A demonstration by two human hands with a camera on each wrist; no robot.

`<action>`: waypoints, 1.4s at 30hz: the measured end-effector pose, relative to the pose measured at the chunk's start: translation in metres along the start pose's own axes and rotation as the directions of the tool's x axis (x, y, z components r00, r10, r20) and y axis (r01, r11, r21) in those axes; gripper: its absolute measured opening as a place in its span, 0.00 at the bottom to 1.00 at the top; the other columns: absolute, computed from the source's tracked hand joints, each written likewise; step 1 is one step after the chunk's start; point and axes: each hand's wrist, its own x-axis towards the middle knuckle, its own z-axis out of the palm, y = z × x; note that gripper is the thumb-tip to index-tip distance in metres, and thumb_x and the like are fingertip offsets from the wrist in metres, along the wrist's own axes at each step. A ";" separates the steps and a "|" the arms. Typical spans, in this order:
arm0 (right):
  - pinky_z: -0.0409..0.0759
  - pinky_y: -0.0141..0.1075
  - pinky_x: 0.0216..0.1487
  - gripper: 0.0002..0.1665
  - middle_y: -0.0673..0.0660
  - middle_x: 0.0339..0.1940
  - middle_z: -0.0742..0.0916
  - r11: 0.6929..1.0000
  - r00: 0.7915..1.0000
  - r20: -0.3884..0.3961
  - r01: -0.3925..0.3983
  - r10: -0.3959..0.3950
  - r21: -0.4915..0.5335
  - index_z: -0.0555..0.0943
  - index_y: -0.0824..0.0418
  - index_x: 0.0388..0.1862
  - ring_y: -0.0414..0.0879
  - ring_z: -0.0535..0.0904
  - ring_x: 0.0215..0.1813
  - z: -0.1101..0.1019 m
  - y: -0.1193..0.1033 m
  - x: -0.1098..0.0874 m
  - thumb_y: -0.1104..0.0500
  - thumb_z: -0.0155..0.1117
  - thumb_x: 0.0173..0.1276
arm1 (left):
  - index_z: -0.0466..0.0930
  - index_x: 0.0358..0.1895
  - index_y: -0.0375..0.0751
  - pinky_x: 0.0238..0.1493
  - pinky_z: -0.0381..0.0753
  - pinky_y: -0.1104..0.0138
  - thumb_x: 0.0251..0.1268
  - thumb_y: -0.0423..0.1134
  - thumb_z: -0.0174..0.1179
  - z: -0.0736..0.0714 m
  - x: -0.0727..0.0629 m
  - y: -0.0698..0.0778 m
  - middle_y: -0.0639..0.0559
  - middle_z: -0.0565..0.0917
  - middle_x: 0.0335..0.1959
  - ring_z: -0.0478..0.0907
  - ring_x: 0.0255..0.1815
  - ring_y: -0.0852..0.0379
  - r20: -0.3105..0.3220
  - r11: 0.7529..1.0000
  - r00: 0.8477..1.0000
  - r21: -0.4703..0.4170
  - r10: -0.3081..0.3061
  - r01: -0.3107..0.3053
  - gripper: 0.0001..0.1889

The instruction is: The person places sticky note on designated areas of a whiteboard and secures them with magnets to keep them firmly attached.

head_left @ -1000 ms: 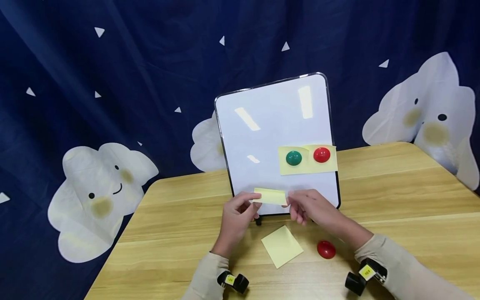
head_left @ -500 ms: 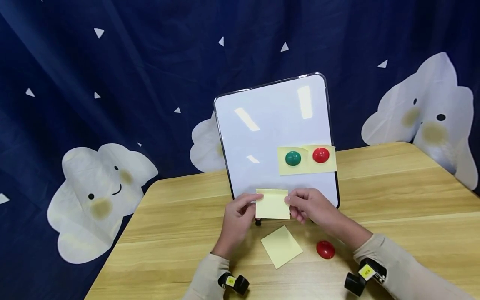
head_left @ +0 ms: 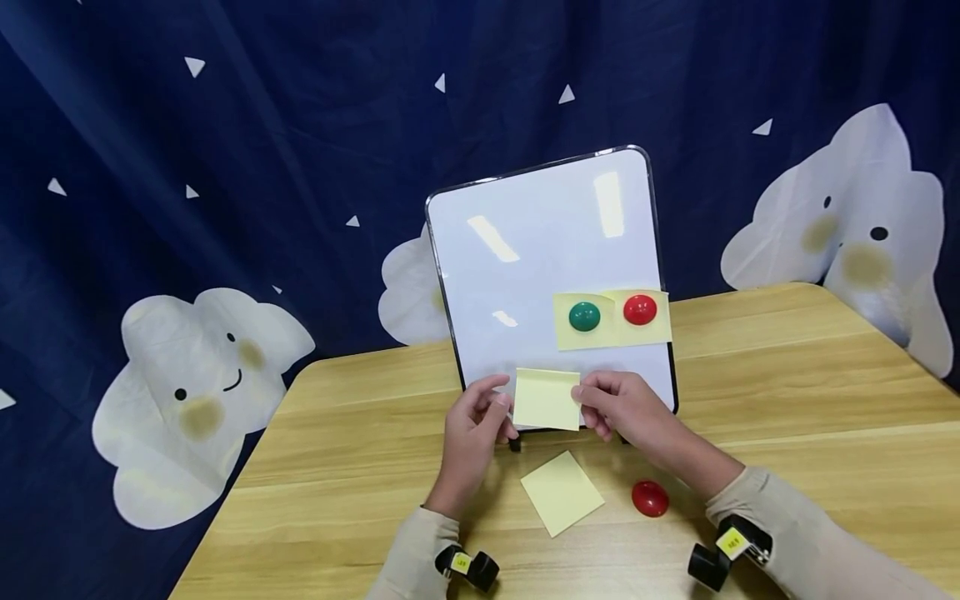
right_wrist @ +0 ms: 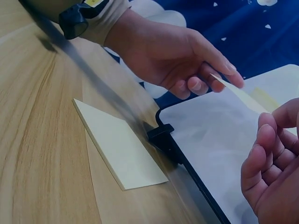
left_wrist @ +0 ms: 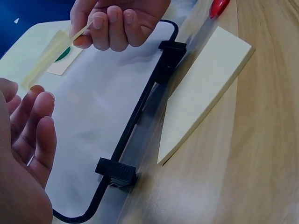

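Note:
My right hand (head_left: pixel 626 408) pinches a pale yellow sticky note (head_left: pixel 547 400) by its right edge, holding it up before the lower part of a whiteboard (head_left: pixel 540 258). A crease runs along the note's top. My left hand (head_left: pixel 472 437) is just off the note's left edge, its thumb and fingers bent loosely with a gap between them. In the left wrist view the raised note (left_wrist: pixel 44 60) appears nearly edge-on, the right hand (left_wrist: pixel 119 23) gripping its far end. In the right wrist view the left hand (right_wrist: pixel 173 56) is close around the note's other end.
Two sticky notes (head_left: pixel 567 333) lie on the board's right side under a green magnet (head_left: pixel 584 317) and a red magnet (head_left: pixel 640 310). On the wooden table (head_left: pixel 337 483) are a sticky note pad (head_left: pixel 562 493) and another red magnet (head_left: pixel 650 498). Black feet (left_wrist: pixel 117 172) support the board.
The note has swung from a foreshortened strip to facing the camera, then risen slightly. My left fingers have let go of its left edge; my right hand still pinches it.

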 end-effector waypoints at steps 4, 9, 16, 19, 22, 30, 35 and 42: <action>0.74 0.31 0.24 0.17 0.59 0.22 0.78 1.000 1.000 0.001 0.015 -0.015 -0.001 0.77 0.70 0.34 0.45 0.72 0.22 0.000 0.000 0.000 0.56 0.61 0.75 | 0.79 0.59 0.39 0.26 0.80 0.69 0.76 0.36 0.58 0.001 0.000 0.001 0.41 0.78 0.26 0.79 0.22 0.57 0.009 1.000 1.000 -0.002 -0.028 0.028 0.13; 0.75 0.32 0.24 0.17 0.59 0.23 0.78 0.999 0.999 0.011 0.047 -0.047 -0.021 0.77 0.69 0.33 0.45 0.72 0.22 0.000 0.000 -0.001 0.56 0.61 0.75 | 0.80 0.57 0.37 0.28 0.81 0.68 0.75 0.39 0.58 0.002 0.001 0.003 0.44 0.79 0.27 0.80 0.22 0.56 0.037 0.997 0.996 0.010 -0.080 0.080 0.14; 0.76 0.34 0.24 0.16 0.60 0.23 0.79 0.993 0.996 0.047 0.080 -0.076 -0.084 0.78 0.67 0.34 0.47 0.73 0.23 -0.001 0.000 -0.001 0.55 0.60 0.76 | 0.84 0.48 0.32 0.30 0.84 0.65 0.75 0.41 0.60 0.003 0.000 0.002 0.47 0.81 0.29 0.81 0.23 0.56 0.039 0.994 0.994 0.056 -0.100 0.098 0.13; 0.77 0.35 0.25 0.16 0.60 0.23 0.79 0.991 0.996 0.057 0.081 -0.075 -0.107 0.78 0.67 0.33 0.47 0.74 0.24 -0.002 0.000 -0.002 0.55 0.60 0.76 | 0.85 0.44 0.33 0.31 0.86 0.58 0.75 0.41 0.59 0.003 -0.001 0.001 0.47 0.78 0.28 0.81 0.24 0.55 0.043 0.995 0.996 0.062 -0.084 0.081 0.12; 0.77 0.35 0.26 0.16 0.60 0.23 0.79 0.988 0.995 0.070 0.077 -0.068 -0.134 0.79 0.67 0.34 0.47 0.74 0.24 -0.003 0.000 -0.002 0.55 0.61 0.76 | 0.84 0.43 0.34 0.32 0.86 0.53 0.75 0.41 0.59 0.003 -0.001 0.001 0.47 0.76 0.28 0.80 0.24 0.55 0.039 0.995 0.997 0.070 -0.072 0.069 0.12; 0.78 0.37 0.27 0.19 0.58 0.23 0.81 0.954 0.986 0.163 0.086 -0.040 -0.287 0.80 0.67 0.33 0.47 0.75 0.25 -0.017 -0.004 -0.002 0.52 0.61 0.75 | 0.84 0.40 0.35 0.28 0.85 0.63 0.74 0.42 0.60 0.002 0.001 0.000 0.46 0.80 0.29 0.82 0.22 0.54 -0.022 0.993 0.996 0.080 -0.087 0.089 0.12; 0.78 0.35 0.26 0.13 0.56 0.23 0.82 0.928 0.971 0.239 0.110 -0.022 -0.357 0.82 0.65 0.33 0.47 0.76 0.25 -0.025 -0.010 -0.002 0.56 0.63 0.74 | 0.83 0.40 0.35 0.28 0.85 0.62 0.75 0.43 0.59 0.001 0.001 0.000 0.45 0.80 0.29 0.81 0.23 0.54 -0.026 0.994 0.997 0.080 -0.074 0.076 0.13; 0.67 0.31 0.22 0.10 0.51 0.20 0.80 0.850 0.956 0.292 0.150 0.005 -0.505 0.83 0.59 0.30 0.42 0.73 0.23 -0.031 -0.016 -0.004 0.57 0.65 0.71 | 0.83 0.39 0.34 0.29 0.85 0.60 0.75 0.41 0.60 -0.002 0.001 -0.002 0.45 0.80 0.30 0.81 0.23 0.54 -0.048 0.994 0.995 0.064 -0.086 0.089 0.12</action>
